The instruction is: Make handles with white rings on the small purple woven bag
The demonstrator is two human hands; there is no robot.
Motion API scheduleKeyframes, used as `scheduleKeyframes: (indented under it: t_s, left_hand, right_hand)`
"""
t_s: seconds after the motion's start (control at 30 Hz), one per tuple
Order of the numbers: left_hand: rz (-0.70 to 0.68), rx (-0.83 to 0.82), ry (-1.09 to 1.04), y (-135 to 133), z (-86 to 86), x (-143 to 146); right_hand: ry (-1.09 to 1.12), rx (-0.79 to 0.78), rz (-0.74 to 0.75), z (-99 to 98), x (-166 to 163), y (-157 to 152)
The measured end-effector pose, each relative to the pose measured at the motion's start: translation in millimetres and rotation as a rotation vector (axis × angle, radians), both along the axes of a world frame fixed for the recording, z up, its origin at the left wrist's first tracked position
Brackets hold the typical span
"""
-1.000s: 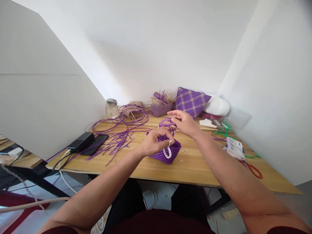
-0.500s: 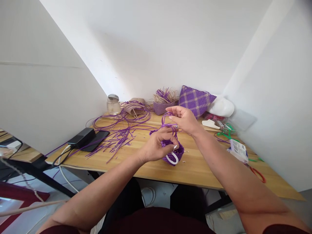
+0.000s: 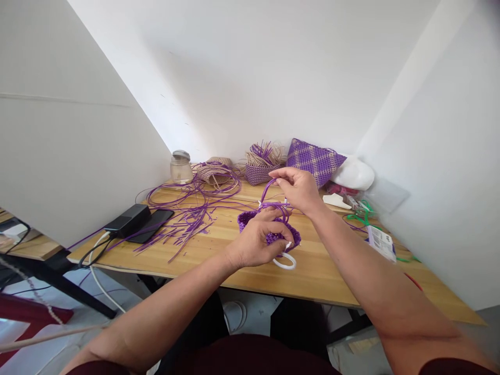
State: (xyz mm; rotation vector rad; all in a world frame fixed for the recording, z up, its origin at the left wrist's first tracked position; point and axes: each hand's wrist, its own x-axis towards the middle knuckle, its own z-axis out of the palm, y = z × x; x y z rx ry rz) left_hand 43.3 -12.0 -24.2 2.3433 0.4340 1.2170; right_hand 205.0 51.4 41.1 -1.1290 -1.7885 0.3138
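Observation:
A small purple woven basket point(image 3: 291, 239) with a white loop handle point(image 3: 286, 261) rests on the wooden table point(image 3: 219, 250) in front of me. My left hand point(image 3: 260, 240) is closed around the basket's near side, fingers wrapped over its rim. Just above and behind it, my right hand point(image 3: 300, 188) pinches a purple strand point(image 3: 266, 190) that curves down into the basket's top. Loose purple loops sit over the basket's opening between the two hands.
Loose purple strands point(image 3: 187, 216) spread over the table's left half beside a black phone and power brick point(image 3: 135, 221). At the back stand a glass jar point(image 3: 179, 167), tan and purple baskets point(image 3: 260, 165) and a purple checked bag point(image 3: 314, 159). Green cord, a packet point(image 3: 380, 240) and red-handled scissors lie right.
My right hand has lifted the purple strand higher. The left hand has slid down over the basket, which has tipped so that its white handle hangs toward the table's front edge.

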Motion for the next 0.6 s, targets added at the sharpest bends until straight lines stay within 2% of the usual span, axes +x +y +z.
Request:
scheduleKeyframes:
  t_s: [0.13, 0.2, 0.37, 0.5, 0.6]
  left_hand:
    - [0.047, -0.010, 0.021, 0, -1.6, 1]
    - [0.066, -0.008, 0.030, -1, -3.2, 2]
    - [0.065, 0.003, 0.001, -6, -9.8, 5]
    - [0.094, 0.019, -0.032, -13, -15.6, 12]
    - [0.166, -0.020, -0.077, -17, -17.6, 18]
  right_hand:
    - [-0.030, -0.100, 0.050, -5.2, 7, -2]
    - [-0.026, -0.102, 0.035, -6.2, 13, -10]
    - [0.087, 0.004, -0.082, -17.3, 31, -49]
    - [0.186, -0.081, -0.058, -37.0, 42, -84]
    - [0.191, -0.153, -0.008, -48.7, 50, -105]
